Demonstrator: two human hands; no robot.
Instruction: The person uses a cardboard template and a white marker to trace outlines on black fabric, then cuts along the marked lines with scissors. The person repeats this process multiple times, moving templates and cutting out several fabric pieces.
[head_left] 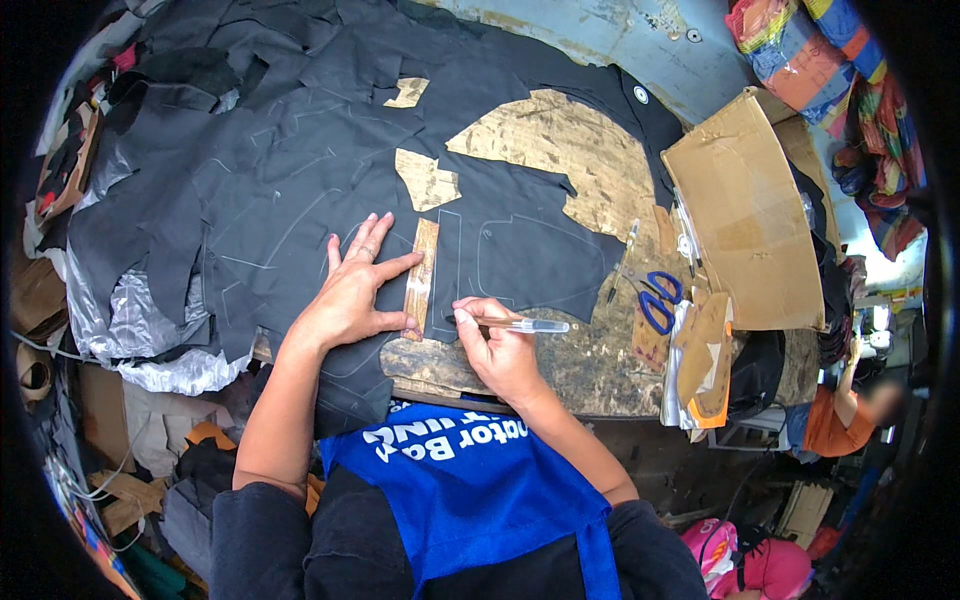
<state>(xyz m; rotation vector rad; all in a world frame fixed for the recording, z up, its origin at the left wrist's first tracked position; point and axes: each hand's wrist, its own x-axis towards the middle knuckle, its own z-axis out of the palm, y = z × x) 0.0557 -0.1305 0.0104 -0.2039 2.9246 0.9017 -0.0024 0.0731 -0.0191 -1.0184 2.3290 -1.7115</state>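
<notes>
Dark grey fabric with pale drawn outlines covers much of the worktable. My left hand lies on it with fingers spread. Its thumb and index finger press on a narrow brown strip, wood-like in look, that lies upright in the view on the cloth. Just right of the strip, my right hand is closed around a pen with a clear end pointing right. Around the tip, the fingers partly hide the pen. Pale lines forming long rectangles and a rounded panel show on the cloth between and beyond my hands.
Blue-handled scissors and another pen lie to the right on the worn wooden tabletop. Beside them are a stack of cardboard patterns and a large cardboard box. Other people are at the far right.
</notes>
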